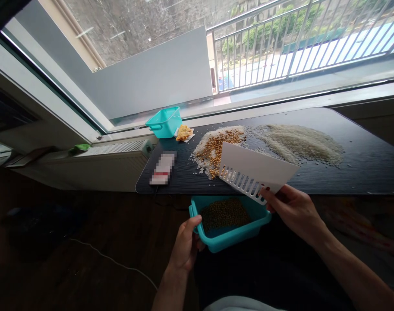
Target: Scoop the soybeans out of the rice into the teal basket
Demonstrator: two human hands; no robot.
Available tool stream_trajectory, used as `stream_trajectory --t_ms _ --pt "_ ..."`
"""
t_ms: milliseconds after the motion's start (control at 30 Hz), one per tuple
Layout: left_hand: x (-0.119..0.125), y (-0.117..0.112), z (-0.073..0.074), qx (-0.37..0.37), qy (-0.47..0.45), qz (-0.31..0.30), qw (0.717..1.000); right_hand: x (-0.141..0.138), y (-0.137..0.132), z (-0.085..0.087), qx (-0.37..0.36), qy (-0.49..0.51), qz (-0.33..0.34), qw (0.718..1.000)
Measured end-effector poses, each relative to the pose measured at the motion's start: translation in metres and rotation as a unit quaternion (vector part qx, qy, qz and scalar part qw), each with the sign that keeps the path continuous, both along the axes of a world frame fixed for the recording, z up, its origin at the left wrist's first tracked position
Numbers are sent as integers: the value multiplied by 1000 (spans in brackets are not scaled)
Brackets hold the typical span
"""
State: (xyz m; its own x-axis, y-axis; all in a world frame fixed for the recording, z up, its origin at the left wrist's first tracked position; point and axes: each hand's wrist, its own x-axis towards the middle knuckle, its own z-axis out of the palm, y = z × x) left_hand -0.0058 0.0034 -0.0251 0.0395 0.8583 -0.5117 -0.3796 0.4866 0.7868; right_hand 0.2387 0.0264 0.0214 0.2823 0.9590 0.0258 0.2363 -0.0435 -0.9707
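Observation:
My left hand (186, 242) grips the left rim of a turquoise plastic bin (232, 242), thumb over the edge. The bin sits just below the table's front edge and holds a layer of small brownish-green grains or beans (227, 214). Pinched in my right hand (294, 207) is a white plastic scraper with a row of slots (256, 166), tilted over the table edge above the bin. Behind the scraper's left end lies a pile of yellow beans (211, 147) mixed with white grains. A larger heap of white rice-like grains (303, 140) spreads to the right.
A second turquoise bin (166, 123) stands at the back left of the dark table (358, 172). Beside it lies a crumpled yellow cloth or wrapper (184, 133). A blurred-out phone-like item (163, 167) rests near the left edge. A radiator (119, 149) and a window are behind.

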Motion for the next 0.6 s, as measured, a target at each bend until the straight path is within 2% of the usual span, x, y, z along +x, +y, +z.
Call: stream_trajectory --t_ms 267,433,600 --pt "-1 1 0 1 -2 -19 1000 21 0 -3 11 -48 -63 997" --pt "5 2 4 3 -4 -46 999 29 -1 7 8 -75 -97 992" --pt "9 2 7 -3 -19 -60 998 29 -1 13 -9 -86 -90 992"
